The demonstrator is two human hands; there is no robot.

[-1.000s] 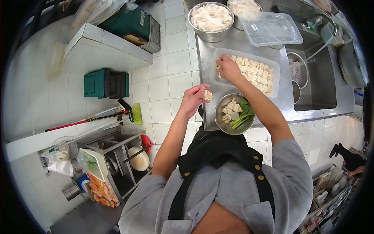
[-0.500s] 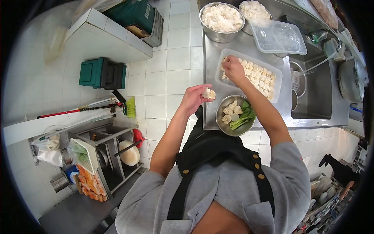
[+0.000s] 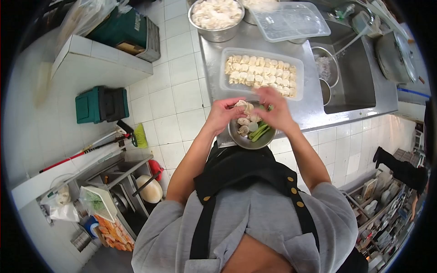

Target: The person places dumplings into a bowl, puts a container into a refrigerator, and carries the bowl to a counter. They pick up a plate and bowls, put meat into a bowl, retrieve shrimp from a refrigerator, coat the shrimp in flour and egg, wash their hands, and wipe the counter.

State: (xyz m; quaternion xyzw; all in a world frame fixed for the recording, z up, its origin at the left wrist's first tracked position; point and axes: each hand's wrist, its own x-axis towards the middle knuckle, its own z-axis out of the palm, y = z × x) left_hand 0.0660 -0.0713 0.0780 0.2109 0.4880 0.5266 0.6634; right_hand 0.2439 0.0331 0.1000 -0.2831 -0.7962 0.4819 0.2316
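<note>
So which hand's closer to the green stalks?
Right. The right hand is at the far end of the green stalks; the left hand is by the left rim of the bowl.

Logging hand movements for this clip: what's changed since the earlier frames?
The right hand has left the tray and come back toward the body, over the bowl; blur hides whether it holds anything. The left hand has shifted rightward to the bowl's edge, still holding at least one dumpling. The greens remain in the bowl, the lid beyond the tray.

Right grip (image 3: 276,110) blurred; it partly hides the greens (image 3: 260,132)
</note>
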